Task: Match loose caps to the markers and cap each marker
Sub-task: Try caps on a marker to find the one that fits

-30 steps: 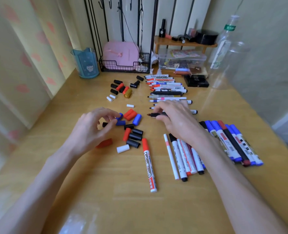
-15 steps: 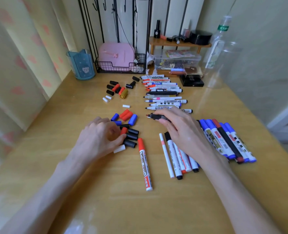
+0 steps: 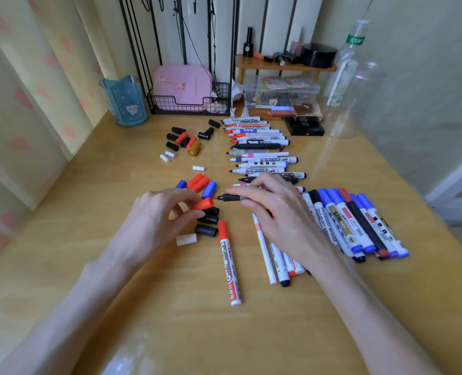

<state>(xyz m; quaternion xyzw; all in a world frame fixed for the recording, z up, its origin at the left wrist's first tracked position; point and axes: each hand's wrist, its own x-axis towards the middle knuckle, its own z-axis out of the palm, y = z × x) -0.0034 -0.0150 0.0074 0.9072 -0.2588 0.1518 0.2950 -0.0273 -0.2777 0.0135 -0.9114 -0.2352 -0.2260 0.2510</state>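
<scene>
We are working on a wooden table [image 3: 170, 315]. Its left edge is running diagonally from the upper left to the lower left along a curtain [image 3: 21, 104]. Its right edge is slanting from the upper right to the lower right. Bare wood is lying across the bottom of the frame between our forearms, and also to the left of the loose caps.

Our left hand [image 3: 159, 215] is pinching a red cap [image 3: 203, 204] between thumb and fingertips, just left of centre. In this view the cap is overlapping the near black caps [image 3: 208, 224]. Our right hand [image 3: 275, 212] is gripping an uncapped marker [image 3: 228, 197] with curled fingers. The tip is pointing left, just beside the red cap's end and apart from it.

Around the left hand we are seeing a white cap [image 3: 186, 239], a blue cap [image 3: 209, 188] and a pair of red caps [image 3: 197, 182]. A red-capped whiteboard marker [image 3: 228, 263] is lying lengthwise just right of the black caps. To the right of the right hand, capped markers [image 3: 359, 220] are lying side by side. Above it, a row of uncapped markers [image 3: 259, 147] is running toward the back, with a far cluster of caps [image 3: 182, 140] to its left.

Along the back edge are standing a blue cup [image 3: 124, 104], a wire basket [image 3: 189, 108], a clear plastic box [image 3: 281, 93] and a plastic bottle [image 3: 344, 69].
</scene>
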